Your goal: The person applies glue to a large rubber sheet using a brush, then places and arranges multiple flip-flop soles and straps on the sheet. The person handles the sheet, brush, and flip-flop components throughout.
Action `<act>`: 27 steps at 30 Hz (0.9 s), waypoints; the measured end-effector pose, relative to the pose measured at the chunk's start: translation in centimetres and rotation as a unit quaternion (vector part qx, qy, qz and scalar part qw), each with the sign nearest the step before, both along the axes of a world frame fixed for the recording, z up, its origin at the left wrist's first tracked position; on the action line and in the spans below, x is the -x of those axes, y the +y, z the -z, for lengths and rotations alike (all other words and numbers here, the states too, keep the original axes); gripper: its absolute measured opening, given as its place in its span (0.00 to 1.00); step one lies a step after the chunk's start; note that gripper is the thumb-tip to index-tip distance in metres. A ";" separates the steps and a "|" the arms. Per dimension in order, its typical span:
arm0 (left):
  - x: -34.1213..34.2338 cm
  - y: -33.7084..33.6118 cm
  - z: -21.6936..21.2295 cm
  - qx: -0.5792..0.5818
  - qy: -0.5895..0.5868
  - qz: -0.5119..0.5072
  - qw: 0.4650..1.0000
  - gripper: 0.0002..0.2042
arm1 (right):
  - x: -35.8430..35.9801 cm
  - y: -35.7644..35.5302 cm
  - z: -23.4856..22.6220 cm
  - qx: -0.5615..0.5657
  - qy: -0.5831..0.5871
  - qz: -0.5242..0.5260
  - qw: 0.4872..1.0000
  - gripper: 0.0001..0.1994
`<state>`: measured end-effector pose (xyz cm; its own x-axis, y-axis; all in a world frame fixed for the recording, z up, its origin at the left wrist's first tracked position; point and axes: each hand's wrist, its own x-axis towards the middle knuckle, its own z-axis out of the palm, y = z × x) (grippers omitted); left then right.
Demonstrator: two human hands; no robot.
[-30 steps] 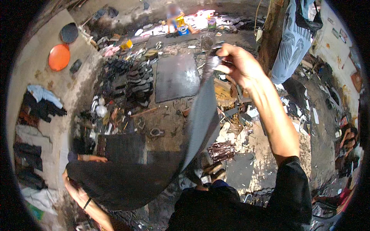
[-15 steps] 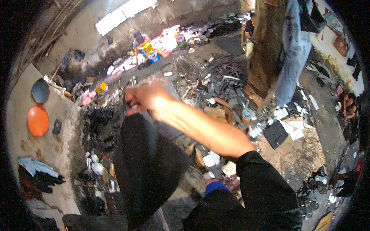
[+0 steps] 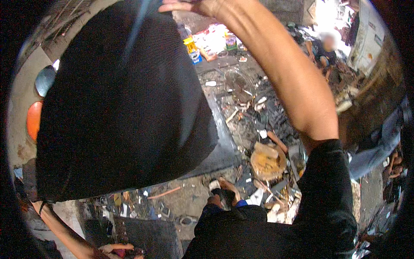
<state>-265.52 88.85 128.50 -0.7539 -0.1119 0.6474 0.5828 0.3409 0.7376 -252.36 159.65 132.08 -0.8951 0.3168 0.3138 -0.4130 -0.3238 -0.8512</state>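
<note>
Right hand (image 3: pixel 189 6) lifting black sheet (image 3: pixel 120 108), yellow-blue carton (image 3: pixel 191 48) beyond

Sheet (image 3: pixel 125 103): large, black, matte, flexible, rubber-like. Held aloft at its top edge, near the top of the view. Hangs broadside to the camera, slightly bowed, with a faint pale streak running down from the top. Upper edge rounded; lower edge runs roughly straight, rising from lower left to right. Covers most of the left half of the view. Not resting on anything visible.
</note>
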 end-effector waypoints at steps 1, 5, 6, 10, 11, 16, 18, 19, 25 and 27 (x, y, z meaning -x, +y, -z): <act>2.9 1.5 0.2 -0.006 -0.001 0.010 1.000 0.21 | 2.3 1.5 -0.2 -0.027 0.010 -0.012 1.000 0.07; 15.3 8.7 0.5 -0.024 -0.010 0.039 0.999 0.19 | 11.3 8.3 -1.6 -0.072 0.013 0.048 0.996 0.04; 18.0 10.6 0.8 -0.026 -0.015 0.045 0.999 0.19 | 13.8 10.1 -1.6 -0.070 -0.012 0.096 0.993 0.04; 27.6 20.2 1.8 -0.039 -0.034 0.075 0.996 0.18 | 24.2 17.1 1.4 -0.055 -0.057 0.066 0.995 0.04; 29.4 23.3 2.2 -0.048 -0.074 0.103 0.991 0.16 | 26.7 19.1 1.9 -0.058 -0.063 0.072 0.994 0.04; 36.9 40.4 5.0 -0.068 -0.101 0.175 0.977 0.09 | 37.7 33.5 5.9 -0.062 -0.066 0.068 0.994 0.04; 40.6 47.8 5.4 -0.137 -0.175 0.191 0.956 0.08 | 42.8 40.7 8.1 -0.063 -0.065 0.063 0.994 0.04; 42.6 51.6 5.3 -0.158 -0.207 0.163 0.952 0.08 | 45.3 44.8 9.2 -0.057 -0.065 0.062 0.994 0.05; 52.6 72.9 5.7 -0.228 -0.239 0.223 0.917 0.13 | 56.1 67.4 13.2 -0.064 -0.071 0.099 0.991 0.08; 54.5 78.8 6.2 -0.153 -0.183 0.265 0.934 0.16 | 56.0 72.8 12.7 -0.099 -0.096 0.117 0.984 0.09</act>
<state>-319.99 167.69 122.35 -0.9207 0.2023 0.3337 0.2989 -0.1840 0.9364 -308.34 232.42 119.41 -0.8531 0.4717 0.2227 -0.2826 -0.0592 -0.9574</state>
